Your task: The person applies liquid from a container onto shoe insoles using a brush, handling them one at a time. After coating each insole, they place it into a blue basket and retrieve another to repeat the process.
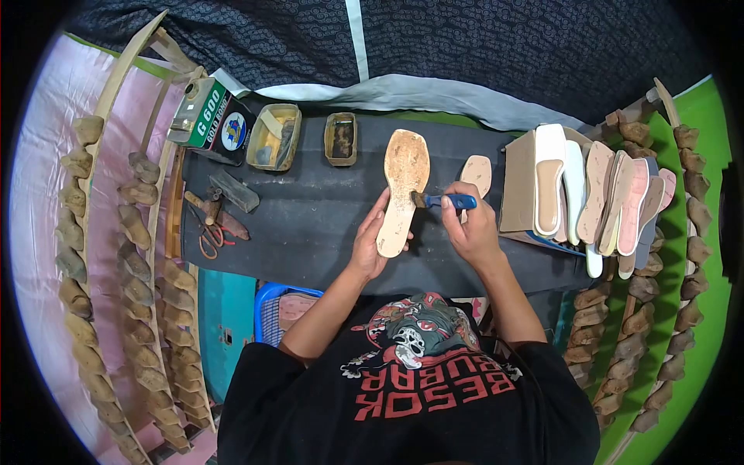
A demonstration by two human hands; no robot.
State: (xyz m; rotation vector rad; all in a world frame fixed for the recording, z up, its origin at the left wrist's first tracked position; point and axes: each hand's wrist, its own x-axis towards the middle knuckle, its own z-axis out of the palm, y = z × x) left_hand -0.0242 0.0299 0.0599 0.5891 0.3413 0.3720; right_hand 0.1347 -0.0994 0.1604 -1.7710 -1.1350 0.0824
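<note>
My left hand (372, 238) holds a tan insole (407, 164) upright over the dark table, fingers wrapped round its narrow lower half. The wide upper part of the insole looks brown and mottled, while the lower end is paler. My right hand (473, 225) grips a brush with a blue handle (459, 201). The brush's bristles touch the insole near its middle, on the right side. Just behind my right hand lies another pinkish insole (477, 172), partly hidden by the fingers.
A box (518, 186) with several insoles stands at right. At back left are a G 600 can (208, 120) and two tubs (274, 138), (340, 139). Scissors (211, 236) and a hammer (208, 206) lie at left. Racks of shoe lasts (138, 225) flank the table (310, 225).
</note>
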